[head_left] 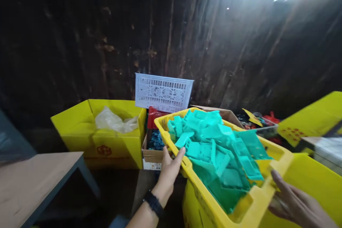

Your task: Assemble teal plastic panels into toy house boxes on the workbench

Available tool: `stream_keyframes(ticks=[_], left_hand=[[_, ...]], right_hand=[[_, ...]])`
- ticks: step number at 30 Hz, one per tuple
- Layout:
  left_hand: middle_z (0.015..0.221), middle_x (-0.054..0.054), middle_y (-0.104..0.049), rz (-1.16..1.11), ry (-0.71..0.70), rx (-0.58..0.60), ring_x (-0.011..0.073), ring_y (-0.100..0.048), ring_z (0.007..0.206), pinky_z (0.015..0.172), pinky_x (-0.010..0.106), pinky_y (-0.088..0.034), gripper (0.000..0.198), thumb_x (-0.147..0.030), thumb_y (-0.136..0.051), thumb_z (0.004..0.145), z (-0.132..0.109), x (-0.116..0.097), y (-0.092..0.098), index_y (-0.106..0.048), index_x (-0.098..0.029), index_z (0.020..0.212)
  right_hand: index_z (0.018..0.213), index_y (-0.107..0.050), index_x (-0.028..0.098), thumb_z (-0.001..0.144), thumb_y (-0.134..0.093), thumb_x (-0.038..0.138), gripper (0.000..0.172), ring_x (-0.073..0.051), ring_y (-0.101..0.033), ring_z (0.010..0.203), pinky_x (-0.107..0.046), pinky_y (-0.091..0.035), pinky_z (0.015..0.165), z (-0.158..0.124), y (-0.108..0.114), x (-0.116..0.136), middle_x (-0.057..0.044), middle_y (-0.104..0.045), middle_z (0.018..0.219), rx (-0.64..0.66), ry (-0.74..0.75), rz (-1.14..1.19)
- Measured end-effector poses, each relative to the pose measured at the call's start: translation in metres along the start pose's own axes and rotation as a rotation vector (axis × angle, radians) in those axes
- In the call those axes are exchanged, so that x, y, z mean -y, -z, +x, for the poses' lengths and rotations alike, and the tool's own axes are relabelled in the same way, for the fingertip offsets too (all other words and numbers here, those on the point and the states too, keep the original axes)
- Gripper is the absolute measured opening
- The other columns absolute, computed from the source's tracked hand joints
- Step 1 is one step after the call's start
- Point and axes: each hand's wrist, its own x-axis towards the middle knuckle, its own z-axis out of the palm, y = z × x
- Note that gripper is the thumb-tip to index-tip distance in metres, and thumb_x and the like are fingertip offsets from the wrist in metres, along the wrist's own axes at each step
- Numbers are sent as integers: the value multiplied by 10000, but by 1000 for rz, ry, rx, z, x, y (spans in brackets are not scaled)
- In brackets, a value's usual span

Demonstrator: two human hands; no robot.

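Note:
A yellow plastic crate (196, 176) full of green plastic parts (213, 149) is tilted in front of me, above a yellow box (191, 203). On its left long side, my left hand (169, 169) grips the rim, the fingers partly hidden behind the crate wall. A dark band circles that wrist. My right hand (294, 199) holds the crate's near right end, its thumb at the rim and its fingers mostly out of sight below. The green parts are thin, moulded pieces of mixed shape, piled higher at the far end.
At left stands an open yellow box (101, 146) with a clear plastic bag (114, 120). A white perforated basket (164, 92) sits behind, near a carton (152, 155) of dark blue pieces. A table (40, 181) juts in at lower left. Dark wall behind.

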Motion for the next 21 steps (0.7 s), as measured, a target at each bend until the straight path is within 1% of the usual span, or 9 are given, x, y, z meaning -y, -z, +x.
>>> stream_keyframes(ticks=[2,6,8,11,13,15,17,18,21], left_hand=[[1339,137,-689,-5,-2,3,281,-651,1232,1062,359,-489,599,-424,-788,821,1,1,-2,-506,-201,1300],[1309,128,-705,-24,13,-3,290,-658,1222,1056,380,-497,599,-428,-836,791,2,3,-5,-543,-209,1265],[1283,119,-720,-41,9,-7,293,-670,1206,1046,385,-506,624,-447,-859,769,2,6,-6,-556,-215,1262],[1249,108,-739,-75,-9,-8,294,-684,1187,1019,379,-524,633,-466,-880,744,2,12,-7,-581,-218,1244],[1242,109,-743,-101,-16,-17,295,-693,1171,987,373,-540,628,-471,-885,735,4,16,-8,-595,-215,1229],[1244,112,-743,-124,-27,-32,293,-694,1170,966,361,-548,620,-464,-884,734,5,20,-9,-603,-213,1226],[1244,116,-745,-141,-42,-40,289,-694,1176,951,346,-553,616,-442,-881,738,5,22,-9,-604,-210,1236],[1249,117,-743,-145,-50,-39,285,-692,1184,953,338,-552,615,-427,-877,744,4,22,-8,-600,-208,1247],[1288,121,-726,-142,-71,-40,276,-686,1203,977,332,-549,659,-406,-853,767,-1,22,-2,-550,-206,1317]], right_hand=[[1057,-750,146,554,-724,892,901,-418,-709,1112,-417,-694,708,-3,5,6,-183,-730,1235,43,-113,85],[1142,-722,134,690,-632,863,863,-389,-719,1095,-403,-682,740,-12,7,17,-170,-743,1208,-28,-103,60],[1238,-687,133,612,-624,900,992,-408,-712,1100,-453,-675,791,-12,11,19,-170,-743,1207,-62,-87,24],[1385,-599,80,440,-538,976,1304,-490,-693,1094,-630,-552,1029,-7,24,27,-219,-673,1330,-160,-68,-162],[1439,-552,13,449,-399,1028,1426,-548,-623,1193,-694,-413,1140,-2,33,35,-268,-589,1423,-280,34,-363],[1461,-515,-54,514,-294,1049,1469,-567,-523,1314,-705,-379,1160,1,40,45,-308,-528,1468,-399,203,-510],[1462,-521,-38,594,-289,1038,1402,-552,-522,1325,-707,-418,1133,5,42,57,-296,-511,1493,-482,379,-568],[1438,-565,15,639,-305,1022,1311,-535,-553,1301,-708,-450,1105,7,40,64,-264,-522,1499,-501,475,-580],[1273,-691,196,824,-383,898,889,-443,-634,1237,-650,-568,981,20,28,86,-149,-627,1426,-418,820,-606]])
